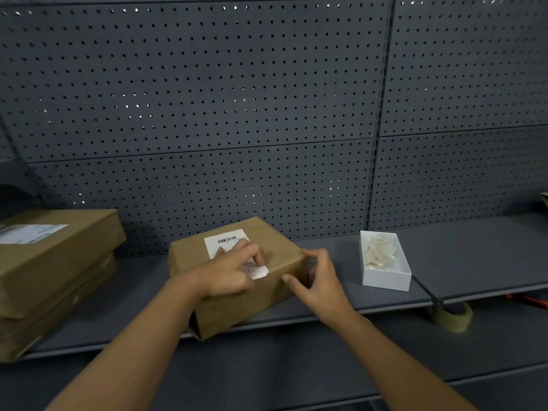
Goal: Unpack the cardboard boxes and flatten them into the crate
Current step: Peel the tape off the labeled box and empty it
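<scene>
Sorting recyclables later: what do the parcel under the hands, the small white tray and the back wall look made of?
Parcel: matte brown cardboard, paper label. White tray: seemingly thin white card, crisp folded edges. Back wall: likely grey-painted metal pegboard, with regular holes.

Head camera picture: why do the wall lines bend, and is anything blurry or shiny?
Head view: wide-angle lens bows the grey perforated wall panel; lighting dim; pinpoint glints in its holes; the left hand on the brown cardboard box is slightly motion-blurred, edges soft.
</scene>
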A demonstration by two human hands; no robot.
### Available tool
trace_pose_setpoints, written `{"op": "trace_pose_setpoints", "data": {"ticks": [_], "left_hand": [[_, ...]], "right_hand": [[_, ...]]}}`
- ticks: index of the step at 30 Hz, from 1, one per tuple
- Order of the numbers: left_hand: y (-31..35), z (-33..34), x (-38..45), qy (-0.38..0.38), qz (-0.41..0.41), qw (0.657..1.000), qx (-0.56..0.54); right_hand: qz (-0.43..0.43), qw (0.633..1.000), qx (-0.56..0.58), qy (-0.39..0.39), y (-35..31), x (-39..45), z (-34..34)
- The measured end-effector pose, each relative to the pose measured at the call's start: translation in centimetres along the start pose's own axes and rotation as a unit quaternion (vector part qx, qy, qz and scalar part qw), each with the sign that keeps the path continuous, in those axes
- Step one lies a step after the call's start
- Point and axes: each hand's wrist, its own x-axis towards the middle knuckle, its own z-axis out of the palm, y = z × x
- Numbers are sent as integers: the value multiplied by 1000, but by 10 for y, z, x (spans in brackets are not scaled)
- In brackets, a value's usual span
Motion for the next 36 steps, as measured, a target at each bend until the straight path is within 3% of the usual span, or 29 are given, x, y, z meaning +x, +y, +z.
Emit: {"op": "trace_pose_setpoints", "data": {"ticks": [3,6,13,31,36], "left_hand": [[-3,11,4,37,0,999,-19],[-3,24,11,97,4,993,72],[-9,30,19,89,-1,990,110],[-10,31,22,100,-1,988,115],[-12,32,24,104,0,988,115]], "right_hand": [[21,1000,0,-16,-2,0,0],[24,1000,-2,-4,-7,-4,2],[31,998,20,49,-10,-5,20],[36,995,77,52,-12,-2,24],[42,996,23,74,-14,-9,29]]}}
